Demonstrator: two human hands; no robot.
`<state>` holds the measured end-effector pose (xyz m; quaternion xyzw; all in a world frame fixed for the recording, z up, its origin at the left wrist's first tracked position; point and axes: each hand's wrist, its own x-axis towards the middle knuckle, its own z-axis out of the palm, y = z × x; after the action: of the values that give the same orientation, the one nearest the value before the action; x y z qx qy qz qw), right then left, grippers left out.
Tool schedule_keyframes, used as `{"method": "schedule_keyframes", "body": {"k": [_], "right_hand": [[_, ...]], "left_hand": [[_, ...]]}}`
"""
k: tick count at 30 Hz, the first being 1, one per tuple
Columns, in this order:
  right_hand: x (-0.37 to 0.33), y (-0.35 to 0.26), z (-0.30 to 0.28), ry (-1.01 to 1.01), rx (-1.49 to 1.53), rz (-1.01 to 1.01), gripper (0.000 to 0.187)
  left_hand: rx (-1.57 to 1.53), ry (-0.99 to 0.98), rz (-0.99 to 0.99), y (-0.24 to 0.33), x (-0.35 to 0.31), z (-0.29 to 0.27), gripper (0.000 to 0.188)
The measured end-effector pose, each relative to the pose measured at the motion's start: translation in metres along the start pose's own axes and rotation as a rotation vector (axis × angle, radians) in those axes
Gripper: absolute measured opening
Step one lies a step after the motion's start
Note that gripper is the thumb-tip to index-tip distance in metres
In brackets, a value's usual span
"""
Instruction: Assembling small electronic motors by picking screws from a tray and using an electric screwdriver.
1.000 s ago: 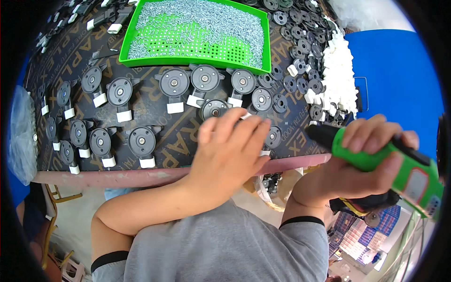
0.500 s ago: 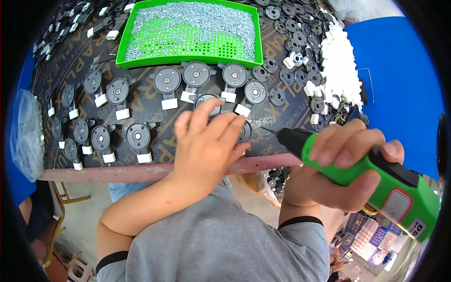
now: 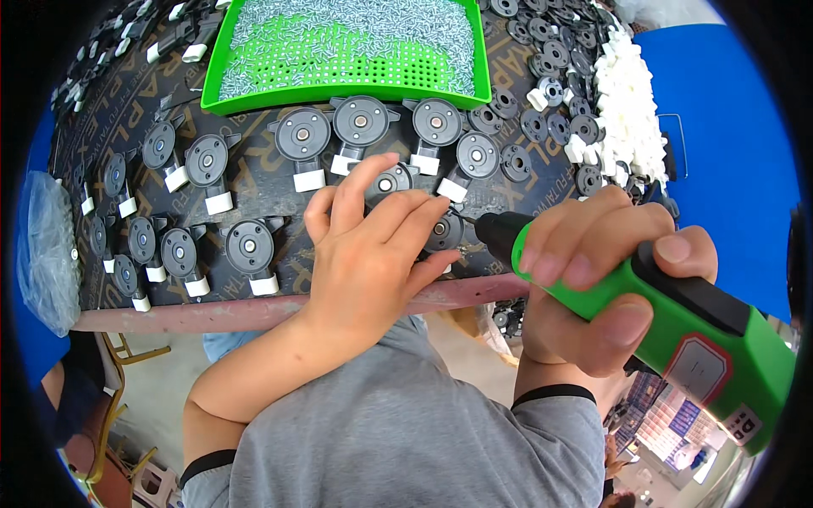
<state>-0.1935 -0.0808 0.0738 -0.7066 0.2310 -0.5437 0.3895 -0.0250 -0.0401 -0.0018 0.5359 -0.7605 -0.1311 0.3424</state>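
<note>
My right hand (image 3: 610,279) is wrapped round a green and black electric screwdriver (image 3: 677,326). The driver's thin bit points left and reaches the edge of a black round plastic part (image 3: 444,233) near the table's front edge; whether it touches a screw I cannot tell. My left hand (image 3: 368,245) grips that same part, fingertips on its far side and thumb on its near side, covering much of it. Beyond the knuckles, another black disc part (image 3: 391,181) is partly hidden by the raised index finger. Assembled disc parts with white ends, such as one disc part (image 3: 250,245), stand in rows to the left.
A green perforated tray (image 3: 347,98) full of small silver screws stands at the back. Loose black discs (image 3: 515,162) and a heap of white caps (image 3: 631,110) lie to the right. A clear plastic bag (image 3: 47,245) hangs at the left edge. Blue surfaces (image 3: 711,127) flank the table.
My right hand has brought the screwdriver left, so its bit now meets the edge of the round part. My left hand keeps its hold, and the view has shifted slightly.
</note>
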Motion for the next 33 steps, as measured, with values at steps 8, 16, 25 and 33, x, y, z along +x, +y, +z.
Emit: {"method": "schedule_keyframes", "body": {"k": [8, 16, 25, 33], "right_hand": [[0.0098, -0.0022, -0.0058, -0.175, 0.035, 0.021, 0.045], [0.0088, 0.0001, -0.0026, -0.146, 0.051, -0.007, 0.044], [0.0060, 0.0000, -0.0017, -0.099, 0.077, -0.049, 0.043], [0.0062, -0.0050, -0.0068, -0.108, 0.107, -0.068, 0.041]], "left_hand": [[0.005, -0.006, -0.005, 0.0022, 0.0003, -0.0005, 0.045], [-0.006, -0.008, -0.034, 0.0010, -0.0011, 0.0021, 0.048], [-0.031, 0.008, -0.014, -0.0020, -0.0027, 0.0054, 0.048], [0.013, 0.025, 0.039, -0.0014, -0.0058, 0.0053, 0.036]]}}
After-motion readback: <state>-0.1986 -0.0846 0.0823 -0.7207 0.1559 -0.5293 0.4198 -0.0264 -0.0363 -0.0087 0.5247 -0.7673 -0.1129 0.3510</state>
